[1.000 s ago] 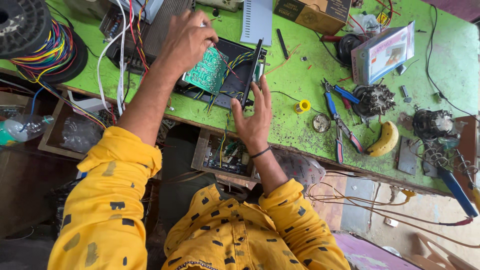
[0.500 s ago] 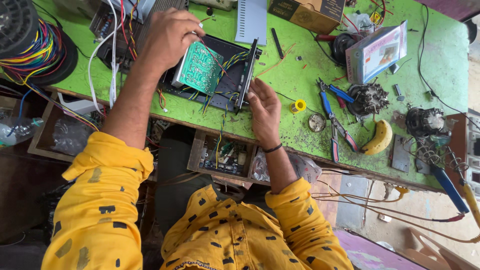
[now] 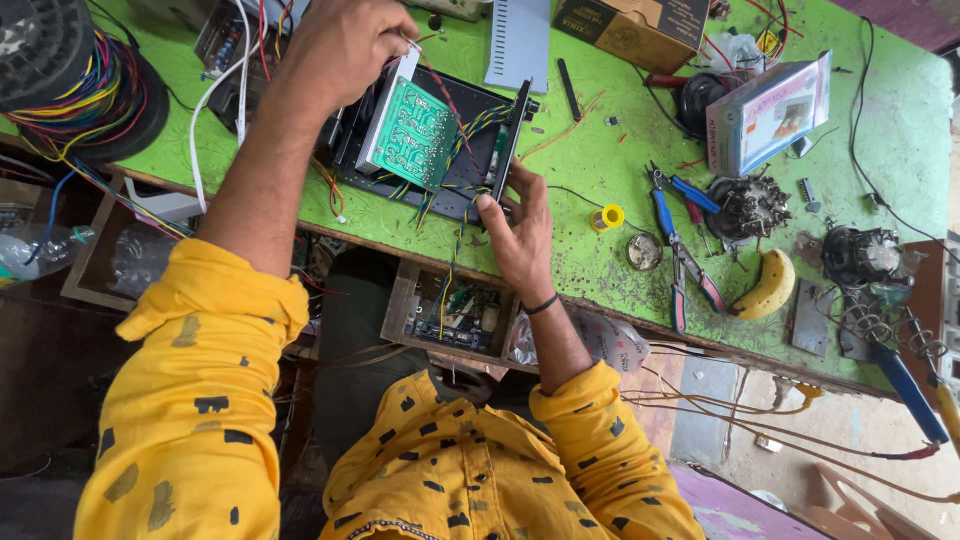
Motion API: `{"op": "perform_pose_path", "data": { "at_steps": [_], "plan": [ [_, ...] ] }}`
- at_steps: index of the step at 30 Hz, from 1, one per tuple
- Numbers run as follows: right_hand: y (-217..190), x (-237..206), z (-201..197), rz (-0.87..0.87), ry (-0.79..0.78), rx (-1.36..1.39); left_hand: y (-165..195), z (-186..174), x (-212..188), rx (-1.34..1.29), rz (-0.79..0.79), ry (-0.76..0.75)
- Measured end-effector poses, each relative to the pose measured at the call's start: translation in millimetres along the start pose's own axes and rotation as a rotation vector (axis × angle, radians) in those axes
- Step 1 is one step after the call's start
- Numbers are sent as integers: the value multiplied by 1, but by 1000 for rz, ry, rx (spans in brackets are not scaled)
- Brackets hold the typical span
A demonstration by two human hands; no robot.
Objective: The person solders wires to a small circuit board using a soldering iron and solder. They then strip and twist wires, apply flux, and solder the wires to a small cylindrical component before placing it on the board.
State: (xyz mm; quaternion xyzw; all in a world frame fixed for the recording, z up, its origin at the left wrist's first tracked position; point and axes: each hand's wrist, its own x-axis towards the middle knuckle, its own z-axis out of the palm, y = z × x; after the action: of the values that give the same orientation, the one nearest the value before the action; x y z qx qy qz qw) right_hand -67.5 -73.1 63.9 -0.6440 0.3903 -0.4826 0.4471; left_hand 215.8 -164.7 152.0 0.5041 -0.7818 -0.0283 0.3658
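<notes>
while the left hand (image 3: 340,45) grips the top edge of a green circuit board (image 3: 412,132) and holds it tilted up out of an open black chassis (image 3: 478,150), the right hand (image 3: 520,235) rests half open against the chassis's near right side, fingertips (image 3: 487,203) touching its front panel. coloured wires (image 3: 455,175) run from the board into the chassis, which lies on a green workbench (image 3: 600,150). blue-handled pliers (image 3: 680,250), a banana (image 3: 768,285), a small yellow spool (image 3: 608,217) and a cardboard box (image 3: 640,30) lie to the right.
</notes>
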Motion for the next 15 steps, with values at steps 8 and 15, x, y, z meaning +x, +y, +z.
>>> {"op": "perform_pose_path", "data": {
  "at_steps": [8, 15],
  "plan": [
    [8, -2, -3, 68, -9, 159, 8, 27, 25, 104, -61, -87],
    [14, -2, -3, 41, -2, 215, 16, 36, 39, 92, -173, -208]
  ]
}}
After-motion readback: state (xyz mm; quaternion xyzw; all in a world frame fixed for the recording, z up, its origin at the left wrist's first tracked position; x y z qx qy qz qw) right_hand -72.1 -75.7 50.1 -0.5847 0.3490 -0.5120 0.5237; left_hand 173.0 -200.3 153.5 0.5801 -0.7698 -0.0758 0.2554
